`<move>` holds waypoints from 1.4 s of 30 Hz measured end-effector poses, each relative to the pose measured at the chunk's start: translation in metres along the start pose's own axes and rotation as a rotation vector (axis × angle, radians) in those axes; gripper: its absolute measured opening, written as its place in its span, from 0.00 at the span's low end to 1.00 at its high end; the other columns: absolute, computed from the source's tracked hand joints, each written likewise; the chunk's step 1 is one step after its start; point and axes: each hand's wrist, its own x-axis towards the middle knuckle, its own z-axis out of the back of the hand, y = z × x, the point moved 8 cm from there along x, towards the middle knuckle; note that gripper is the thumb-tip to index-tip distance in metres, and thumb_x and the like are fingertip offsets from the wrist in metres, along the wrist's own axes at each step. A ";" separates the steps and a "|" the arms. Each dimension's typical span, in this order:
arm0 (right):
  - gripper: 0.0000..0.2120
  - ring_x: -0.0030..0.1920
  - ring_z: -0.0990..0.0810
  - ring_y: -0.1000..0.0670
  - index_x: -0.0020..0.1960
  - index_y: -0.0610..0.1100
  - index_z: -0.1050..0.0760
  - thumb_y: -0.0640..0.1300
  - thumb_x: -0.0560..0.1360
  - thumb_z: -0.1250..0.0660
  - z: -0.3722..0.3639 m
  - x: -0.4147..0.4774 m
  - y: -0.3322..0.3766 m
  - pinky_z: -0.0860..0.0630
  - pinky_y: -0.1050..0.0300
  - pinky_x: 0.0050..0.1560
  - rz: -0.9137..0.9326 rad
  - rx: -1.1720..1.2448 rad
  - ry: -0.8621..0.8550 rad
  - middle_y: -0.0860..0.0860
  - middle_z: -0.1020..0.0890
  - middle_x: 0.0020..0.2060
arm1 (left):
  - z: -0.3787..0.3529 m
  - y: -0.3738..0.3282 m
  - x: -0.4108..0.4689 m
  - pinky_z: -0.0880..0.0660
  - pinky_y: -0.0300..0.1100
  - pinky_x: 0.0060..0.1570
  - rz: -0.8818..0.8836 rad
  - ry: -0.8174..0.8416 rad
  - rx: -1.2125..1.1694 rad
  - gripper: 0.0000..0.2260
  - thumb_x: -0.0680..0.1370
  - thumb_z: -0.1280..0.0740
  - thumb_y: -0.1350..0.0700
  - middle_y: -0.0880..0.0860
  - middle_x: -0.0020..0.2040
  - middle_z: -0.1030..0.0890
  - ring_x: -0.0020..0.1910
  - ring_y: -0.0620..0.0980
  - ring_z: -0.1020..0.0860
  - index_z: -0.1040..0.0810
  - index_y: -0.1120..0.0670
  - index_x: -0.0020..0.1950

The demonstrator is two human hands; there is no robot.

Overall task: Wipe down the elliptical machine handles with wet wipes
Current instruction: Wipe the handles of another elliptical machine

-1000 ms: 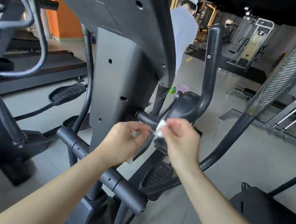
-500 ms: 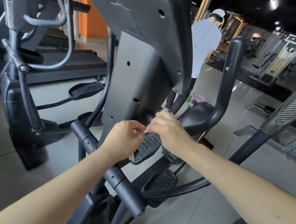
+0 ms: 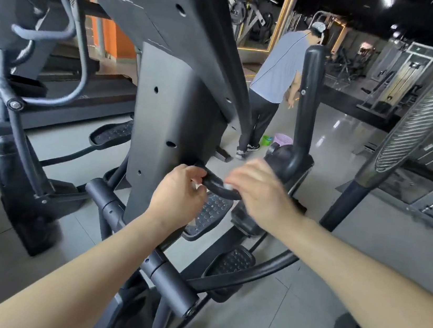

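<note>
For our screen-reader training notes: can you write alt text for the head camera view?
Two bare hands work on a short black elliptical handle: the left hand grips it, the right hand, blurred, holds a white wipe against it. Another person stands beyond.

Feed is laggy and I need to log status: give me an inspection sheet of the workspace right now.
Surface: grey tiled floor, glossy farther off.
Job's things: short black handle on the elliptical's column; white wet wipe against it, mostly hidden.
Clutter: pink basin and green item on the floor beyond.
Grips: left hand curled at the handle's inner end, hold unclear; right hand blurred, pinching the wipe.
Cables: nothing seen near the hands.
Surroundings: person in grey shirt behind the machine; treadmill to the left.
</note>
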 end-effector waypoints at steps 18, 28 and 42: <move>0.04 0.47 0.26 0.43 0.43 0.37 0.16 0.31 0.74 0.29 -0.037 -0.003 -0.015 0.27 0.50 0.46 0.050 0.121 -0.015 0.45 0.19 0.40 | -0.006 -0.009 -0.023 0.35 0.31 0.53 0.098 -0.208 0.130 0.16 0.79 0.32 0.60 0.51 0.63 0.21 0.60 0.50 0.22 0.19 0.54 0.67; 0.09 0.52 0.27 0.39 0.49 0.33 0.17 0.25 0.74 0.34 -0.060 0.019 -0.001 0.28 0.44 0.53 0.017 -0.028 0.314 0.36 0.21 0.48 | 0.001 -0.001 -0.016 0.32 0.35 0.54 0.062 -0.196 0.069 0.17 0.78 0.35 0.62 0.50 0.64 0.20 0.61 0.50 0.22 0.18 0.54 0.66; 0.05 0.50 0.23 0.50 0.47 0.43 0.17 0.35 0.78 0.30 0.011 -0.068 -0.042 0.31 0.73 0.52 -0.899 0.074 -0.501 0.55 0.23 0.44 | -0.003 0.009 -0.018 0.27 0.39 0.53 0.003 -0.046 -0.006 0.19 0.79 0.37 0.61 0.45 0.71 0.27 0.60 0.47 0.22 0.22 0.54 0.70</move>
